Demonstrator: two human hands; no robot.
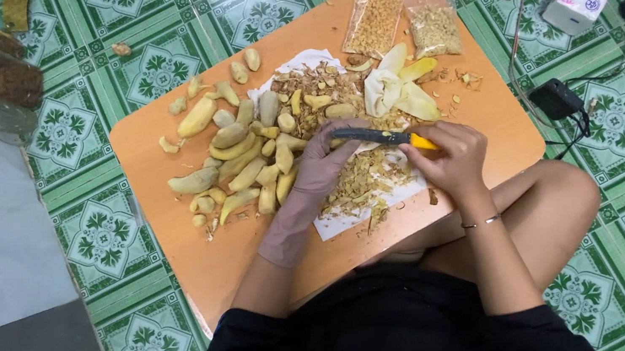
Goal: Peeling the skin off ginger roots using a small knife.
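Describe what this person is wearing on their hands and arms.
The left hand wears a long, dusty mauve rubber glove whose cuff reaches partway up the forearm. The right hand is bare, with a thin silver bracelet at the wrist. Both arms come out of short black sleeves.

Peeled roots lie left of the peelings on the board.
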